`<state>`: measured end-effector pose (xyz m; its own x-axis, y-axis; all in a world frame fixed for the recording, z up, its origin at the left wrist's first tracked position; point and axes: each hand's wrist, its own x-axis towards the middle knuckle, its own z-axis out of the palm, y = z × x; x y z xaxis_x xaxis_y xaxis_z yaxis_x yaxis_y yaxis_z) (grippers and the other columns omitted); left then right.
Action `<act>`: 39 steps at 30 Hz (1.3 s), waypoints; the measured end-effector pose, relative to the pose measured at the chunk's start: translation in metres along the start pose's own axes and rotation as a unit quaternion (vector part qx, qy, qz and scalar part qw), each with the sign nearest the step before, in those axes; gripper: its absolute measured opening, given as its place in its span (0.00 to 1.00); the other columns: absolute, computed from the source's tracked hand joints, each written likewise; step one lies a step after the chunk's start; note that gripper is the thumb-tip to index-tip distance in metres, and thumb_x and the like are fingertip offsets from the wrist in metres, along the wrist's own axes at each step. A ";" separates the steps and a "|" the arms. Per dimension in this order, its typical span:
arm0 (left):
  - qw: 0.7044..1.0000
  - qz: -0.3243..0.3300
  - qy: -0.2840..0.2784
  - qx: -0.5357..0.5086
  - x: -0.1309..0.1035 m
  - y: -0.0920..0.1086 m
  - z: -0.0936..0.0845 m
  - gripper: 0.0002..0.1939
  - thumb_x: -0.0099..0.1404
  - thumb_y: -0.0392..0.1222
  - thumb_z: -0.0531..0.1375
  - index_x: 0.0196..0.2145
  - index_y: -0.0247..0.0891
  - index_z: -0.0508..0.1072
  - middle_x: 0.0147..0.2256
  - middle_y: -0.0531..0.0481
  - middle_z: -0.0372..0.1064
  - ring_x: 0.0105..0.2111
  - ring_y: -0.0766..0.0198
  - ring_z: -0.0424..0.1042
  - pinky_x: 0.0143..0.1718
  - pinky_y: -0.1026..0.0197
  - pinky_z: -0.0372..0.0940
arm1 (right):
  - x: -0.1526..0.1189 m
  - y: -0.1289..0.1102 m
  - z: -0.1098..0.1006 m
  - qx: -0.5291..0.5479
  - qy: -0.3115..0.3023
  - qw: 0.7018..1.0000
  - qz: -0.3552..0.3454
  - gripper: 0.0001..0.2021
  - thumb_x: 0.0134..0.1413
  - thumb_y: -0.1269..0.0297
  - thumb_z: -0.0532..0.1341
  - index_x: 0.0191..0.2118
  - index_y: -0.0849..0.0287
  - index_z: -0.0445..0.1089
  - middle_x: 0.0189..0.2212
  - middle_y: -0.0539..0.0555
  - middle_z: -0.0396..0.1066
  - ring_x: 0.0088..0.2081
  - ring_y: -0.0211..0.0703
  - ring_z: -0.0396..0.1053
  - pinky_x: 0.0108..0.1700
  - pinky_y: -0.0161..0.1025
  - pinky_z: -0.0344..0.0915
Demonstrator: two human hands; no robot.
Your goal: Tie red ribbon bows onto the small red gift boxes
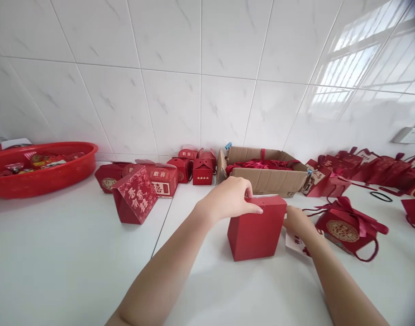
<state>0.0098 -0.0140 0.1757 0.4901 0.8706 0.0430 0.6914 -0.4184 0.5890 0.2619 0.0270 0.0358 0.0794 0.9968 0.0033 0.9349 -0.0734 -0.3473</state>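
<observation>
A plain red gift box [256, 231] stands upright on the white table in front of me. My left hand [232, 197] grips its top edge, with the thumb on the near face and the other fingers over the far side. At the box's right edge, my right hand [299, 224] has its fingers curled against it; the fingertips are partly hidden. Below that hand lies a white and red printed card or panel [297, 244], partly covered. Just to the right sits a red favor box [343, 228] with a gold emblem, a ribbon bow and a cord handle.
Behind stands an open cardboard carton [271, 181] of dark red ribbons. Small red boxes [203, 172] and a slanted red box [135, 194] are on the left, beyond them a red plastic basket [44, 176] of wrapped sweets. Several red bags [373, 167] line the right wall.
</observation>
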 end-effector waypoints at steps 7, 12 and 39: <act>1.000 0.004 0.011 -0.004 0.002 0.001 -0.001 0.15 0.54 0.53 0.61 0.33 0.41 0.68 0.34 0.49 0.71 0.28 0.61 0.68 0.22 0.63 0.57 | -0.002 -0.004 -0.003 0.023 0.015 0.998 0.056 0.08 0.47 0.67 0.59 0.32 0.59 0.75 0.33 0.58 0.77 0.31 0.46 0.72 0.26 0.33 0.56; 0.999 0.022 0.034 0.011 0.003 0.000 0.001 0.10 0.58 0.46 0.59 0.36 0.42 0.64 0.30 0.52 0.67 0.22 0.65 0.63 0.20 0.63 0.53 | -0.004 -0.006 -0.003 0.047 0.019 0.997 0.057 0.09 0.45 0.70 0.59 0.33 0.57 0.76 0.32 0.55 0.76 0.32 0.44 0.72 0.27 0.33 0.56; 0.997 0.070 0.020 0.021 0.012 -0.002 0.005 0.10 0.61 0.47 0.58 0.40 0.48 0.70 0.41 0.53 0.66 0.32 0.64 0.68 0.27 0.63 0.61 | -0.040 -0.039 -0.021 0.630 0.069 0.757 -0.160 0.22 0.45 0.59 0.68 0.47 0.48 0.66 0.29 0.47 0.69 0.22 0.32 0.63 0.20 0.29 0.57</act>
<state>0.0167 -0.0043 0.1713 0.5627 0.8118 0.1560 0.6391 -0.5469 0.5408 0.2297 -0.0104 0.0684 0.0353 0.9385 0.3436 -0.1505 0.3448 -0.9265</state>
